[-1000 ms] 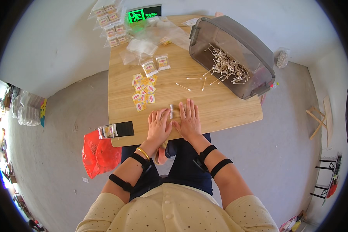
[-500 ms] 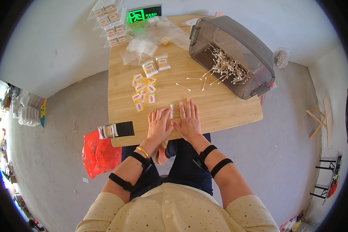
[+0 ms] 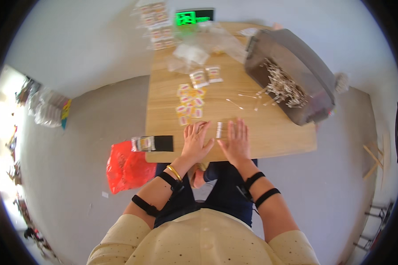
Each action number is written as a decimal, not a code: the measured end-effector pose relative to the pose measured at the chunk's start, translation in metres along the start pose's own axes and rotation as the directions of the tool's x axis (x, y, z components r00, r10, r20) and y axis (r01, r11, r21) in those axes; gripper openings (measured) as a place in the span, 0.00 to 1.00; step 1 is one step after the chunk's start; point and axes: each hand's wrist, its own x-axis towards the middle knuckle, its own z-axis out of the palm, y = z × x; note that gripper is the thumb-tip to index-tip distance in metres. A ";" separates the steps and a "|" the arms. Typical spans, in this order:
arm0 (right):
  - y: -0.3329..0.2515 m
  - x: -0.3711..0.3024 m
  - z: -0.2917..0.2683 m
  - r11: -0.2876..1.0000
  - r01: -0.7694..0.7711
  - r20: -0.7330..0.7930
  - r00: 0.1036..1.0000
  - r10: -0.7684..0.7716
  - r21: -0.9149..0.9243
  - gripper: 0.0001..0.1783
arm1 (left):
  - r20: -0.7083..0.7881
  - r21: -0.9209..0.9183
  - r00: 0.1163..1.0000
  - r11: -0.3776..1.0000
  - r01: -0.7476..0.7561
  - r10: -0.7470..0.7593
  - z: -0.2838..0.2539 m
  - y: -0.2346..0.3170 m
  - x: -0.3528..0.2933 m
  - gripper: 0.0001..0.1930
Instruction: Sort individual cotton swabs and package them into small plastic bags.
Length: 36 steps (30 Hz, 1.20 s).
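A neat row of cotton swabs (image 3: 222,130) lies side by side near the front edge of the wooden table (image 3: 278,137). My right hand (image 3: 237,145) rests flat over the row's right end, fingers stretched out and hiding part of it. Just left of the row, and apart from it, is my left hand (image 3: 196,142), with loosely bent fingers, thumb apart and nothing seen in it. Beyond my left hand lie several yellow-and-white printed cards (image 3: 190,104). Two filled swab packets (image 3: 199,79) sit behind those cards.
A grey plastic bin (image 3: 292,53) lies tipped at the back right, with a heap of loose swabs (image 3: 284,86) inside. Clear bags (image 3: 191,54) lie at the back. At the left edge, a black strip (image 3: 163,143) holds a packet above a red bag (image 3: 126,170).
The whole view has shifted, so the table appears farther right. My left hand has drawn away leftward from the swab row; my right hand stays on its right end.
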 end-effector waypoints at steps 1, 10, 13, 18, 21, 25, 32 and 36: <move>0.003 -0.002 0.001 1.000 0.011 -0.016 1.000 -0.011 -0.004 0.49 | -0.025 0.012 0.999 1.000 0.021 -0.021 -0.015 -0.008 -0.006 0.31; -0.006 -0.003 0.015 0.998 0.062 -0.015 0.998 -0.062 -0.016 0.51 | -0.337 0.032 0.827 0.873 0.487 -0.450 -0.124 -0.132 -0.107 0.20; -0.059 -0.002 0.018 0.992 0.114 0.084 0.990 -0.110 -0.045 0.49 | -0.390 0.020 0.744 0.803 0.596 -0.542 -0.113 -0.182 -0.130 0.22; -0.150 0.004 0.035 0.966 0.258 0.156 0.955 -0.251 -0.023 0.47 | -0.390 -0.426 0.597 0.712 0.559 -0.701 -0.082 -0.230 -0.126 0.27; -0.176 0.005 0.043 0.958 0.280 0.116 0.951 -0.286 0.068 0.47 | -0.142 -0.361 0.614 0.618 0.698 -0.776 -0.090 -0.242 -0.114 0.30; -0.184 0.007 0.049 0.959 0.278 0.076 0.956 -0.282 0.059 0.45 | -0.150 -0.418 0.591 0.592 0.689 -0.793 -0.086 -0.206 -0.092 0.33; -0.203 0.007 0.050 0.965 0.251 0.086 0.963 -0.257 0.079 0.43 | -0.166 -0.566 0.614 0.585 0.582 -0.771 -0.073 -0.216 -0.099 0.31; -0.207 0.008 0.052 0.966 0.250 0.072 0.964 -0.255 0.069 0.42 | -0.027 -0.796 0.557 0.355 0.491 -0.830 -0.060 -0.221 -0.099 0.26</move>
